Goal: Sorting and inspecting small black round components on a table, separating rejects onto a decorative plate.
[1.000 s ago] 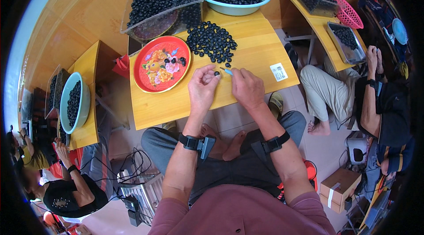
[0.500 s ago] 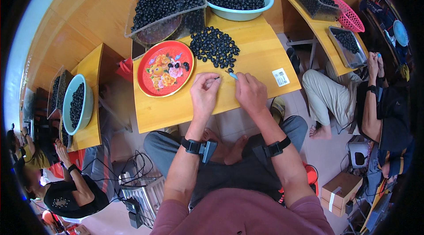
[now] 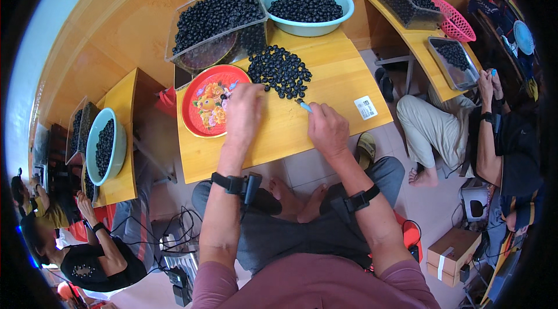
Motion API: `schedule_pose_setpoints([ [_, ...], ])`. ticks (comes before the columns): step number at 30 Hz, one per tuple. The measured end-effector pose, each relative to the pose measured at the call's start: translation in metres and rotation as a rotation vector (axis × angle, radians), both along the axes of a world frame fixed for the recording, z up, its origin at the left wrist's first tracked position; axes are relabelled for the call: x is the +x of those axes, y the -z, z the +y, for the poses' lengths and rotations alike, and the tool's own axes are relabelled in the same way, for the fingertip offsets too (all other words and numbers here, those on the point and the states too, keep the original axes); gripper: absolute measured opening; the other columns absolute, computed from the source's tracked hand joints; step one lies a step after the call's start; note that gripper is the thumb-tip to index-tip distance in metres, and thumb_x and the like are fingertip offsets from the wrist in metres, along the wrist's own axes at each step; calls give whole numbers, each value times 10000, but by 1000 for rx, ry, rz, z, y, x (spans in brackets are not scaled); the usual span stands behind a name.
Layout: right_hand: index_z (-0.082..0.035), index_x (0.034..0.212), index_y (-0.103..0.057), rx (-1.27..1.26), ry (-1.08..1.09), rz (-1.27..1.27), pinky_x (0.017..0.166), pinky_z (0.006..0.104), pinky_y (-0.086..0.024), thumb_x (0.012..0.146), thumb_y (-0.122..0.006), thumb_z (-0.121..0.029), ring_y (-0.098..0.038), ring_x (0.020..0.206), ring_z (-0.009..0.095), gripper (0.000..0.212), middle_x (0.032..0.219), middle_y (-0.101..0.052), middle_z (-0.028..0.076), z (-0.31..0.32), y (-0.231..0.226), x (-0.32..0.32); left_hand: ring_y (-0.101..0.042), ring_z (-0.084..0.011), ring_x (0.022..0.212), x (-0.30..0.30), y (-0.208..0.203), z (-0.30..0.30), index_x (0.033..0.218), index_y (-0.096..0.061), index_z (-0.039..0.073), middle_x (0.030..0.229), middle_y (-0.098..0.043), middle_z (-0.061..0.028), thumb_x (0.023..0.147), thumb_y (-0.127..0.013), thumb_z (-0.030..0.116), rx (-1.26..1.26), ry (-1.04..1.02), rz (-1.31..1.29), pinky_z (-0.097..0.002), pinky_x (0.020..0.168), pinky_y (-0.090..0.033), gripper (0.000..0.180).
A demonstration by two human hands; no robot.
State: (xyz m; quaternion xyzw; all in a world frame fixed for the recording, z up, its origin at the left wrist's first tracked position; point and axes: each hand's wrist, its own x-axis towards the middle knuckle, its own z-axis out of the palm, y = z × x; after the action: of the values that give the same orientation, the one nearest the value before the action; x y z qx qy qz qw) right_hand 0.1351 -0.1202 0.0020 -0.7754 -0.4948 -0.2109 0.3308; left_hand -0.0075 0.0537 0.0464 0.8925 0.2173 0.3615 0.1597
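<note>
Nearest is a soft plum-coloured cloth shirt (image 3: 308, 286), then dark trousers (image 3: 290, 233) in loose folds, with black straps (image 3: 361, 198) bearing hard, angular blocks around both wrists. Beyond lies a table (image 3: 343, 76) of smooth yellow wood with a faint grain and a flat white sticker (image 3: 365, 108) near its right edge. The right hand (image 3: 328, 129) is closed, thumb against curled fingers, pinching a thin tool (image 3: 305, 106) with a light blue handle; its tip points at the near edge of a loose pile of berries (image 3: 280, 72) (berry-like, at least, since they are too small to name surely). These are round, black and slightly glossy, spread directly on the wood. The left hand (image 3: 244, 112) reaches over the right side of a tray (image 3: 192, 95), round, shiny and red with a gold rim and painted flowers; its fingertips are blurred, so I cannot tell whether they are spread, pressed together or pinching something. A dark round piece shows on the tray beside that hand. Behind the pile, a bin (image 3: 218, 37) of clear, stiff plastic with straight sides stands heaped with more berries, next to a smooth, pale blue oval basin (image 3: 308, 30), also full. Farthest back rises a wood-panelled wall (image 3: 122, 30).
</note>
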Motion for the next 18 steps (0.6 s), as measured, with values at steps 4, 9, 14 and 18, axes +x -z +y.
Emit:
schedule_pose_setpoints([
  [4,-71,926,-619,-11,-1,-6,571,447,-525,925,-621,-119,-640,668,305,48,732,-568,93,0,-4,-2,-655,-376,988,29,16,-15,1080,-703,4,1019,-681,-180,839,-687,-49,15,175,52,-457,904,-536,247],
  [9,-70,939,-624,1,-19,16,579,447,-527,931,-620,-125,-642,675,304,56,740,-573,97,2,-3,-3,-648,-366,990,33,24,-15,1062,-709,8,998,-683,-168,827,-696,-45,-37,117,133,-453,891,-536,241],
  [14,-72,940,-626,-19,0,17,585,446,-529,931,-623,-125,-647,686,300,53,744,-576,97,-1,-3,-2,-652,-363,982,30,16,-20,1062,-715,21,983,-684,-164,835,-711,-25,-77,133,100,-450,889,-538,232],
  [18,-72,945,-631,-24,-15,30,589,441,-532,929,-625,-122,-650,689,298,52,748,-580,93,0,-3,-2,-660,-368,981,23,19,-12,1074,-716,18,967,-679,-166,844,-718,-12,-74,136,175,-452,893,-542,232],
])
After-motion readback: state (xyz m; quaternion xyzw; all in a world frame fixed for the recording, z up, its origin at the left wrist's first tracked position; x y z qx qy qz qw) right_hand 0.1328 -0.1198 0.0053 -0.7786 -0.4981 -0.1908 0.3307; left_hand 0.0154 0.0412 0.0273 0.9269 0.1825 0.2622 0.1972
